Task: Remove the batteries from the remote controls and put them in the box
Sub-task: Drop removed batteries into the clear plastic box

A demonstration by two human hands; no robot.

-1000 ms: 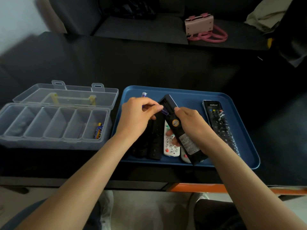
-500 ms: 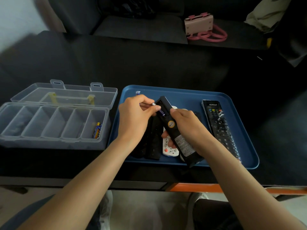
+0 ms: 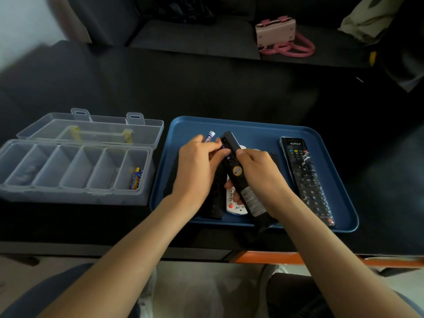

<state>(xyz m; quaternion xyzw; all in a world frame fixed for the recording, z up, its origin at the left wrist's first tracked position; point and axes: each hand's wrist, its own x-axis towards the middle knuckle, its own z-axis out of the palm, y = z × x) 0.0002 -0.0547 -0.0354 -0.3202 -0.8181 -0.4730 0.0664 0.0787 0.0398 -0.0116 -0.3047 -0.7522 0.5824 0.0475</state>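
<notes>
My right hand (image 3: 257, 177) grips a black remote (image 3: 241, 177) turned back side up, tilted over the blue tray (image 3: 263, 131). Its battery bay near the top end is open, with a blue battery still showing inside. My left hand (image 3: 199, 166) holds a purple-and-white battery (image 3: 210, 136) that sticks up above the knuckles, while its fingertips touch the open bay. The clear plastic box (image 3: 75, 193) stands open to the left of the tray. Batteries (image 3: 136, 179) lie in its rightmost compartment.
On the tray, a second black remote (image 3: 306, 180) in plastic wrap lies at the right, a white remote (image 3: 236, 200) and more black remotes sit under my hands. The box lid (image 3: 91, 130) lies flat behind it. A pink bag (image 3: 278, 34) rests on the sofa beyond the dark table.
The left hand has shifted slightly, and the battery it holds now pokes up higher above the knuckles. The black remote has tilted a little more upright in the right hand.
</notes>
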